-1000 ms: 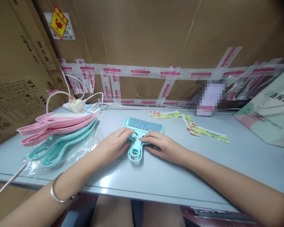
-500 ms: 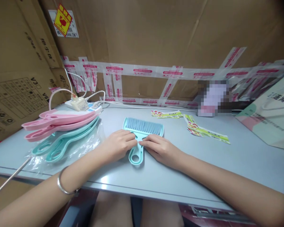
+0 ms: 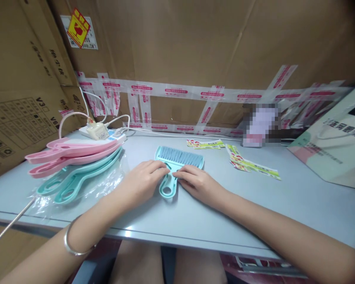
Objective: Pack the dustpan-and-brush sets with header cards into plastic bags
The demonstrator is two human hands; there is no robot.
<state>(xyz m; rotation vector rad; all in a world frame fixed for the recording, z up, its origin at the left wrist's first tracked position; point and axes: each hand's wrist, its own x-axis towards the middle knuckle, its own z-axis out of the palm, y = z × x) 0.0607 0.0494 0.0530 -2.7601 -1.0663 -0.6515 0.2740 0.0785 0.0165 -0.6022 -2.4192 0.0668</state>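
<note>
Head view: the turquoise brush set [image 3: 175, 164] lies on the grey counter [image 3: 195, 227] between the two hands, its grey-blue bristles [image 3: 180, 156] at the far end and its ring-ended handle toward the person. The left hand [image 3: 144, 179] has its grip closed on the left edge of the neck; the right hand [image 3: 200, 183] has its grip closed on the right edge. At left, pink handled pieces [image 3: 73, 152] rest over turquoise handled pieces [image 3: 83, 179], partly on clear plastic [image 3: 111, 181]. Printed strips [image 3: 254, 166] lie flat beyond the right hand; a paper bag [image 3: 334, 148] stands farther right.
</note>
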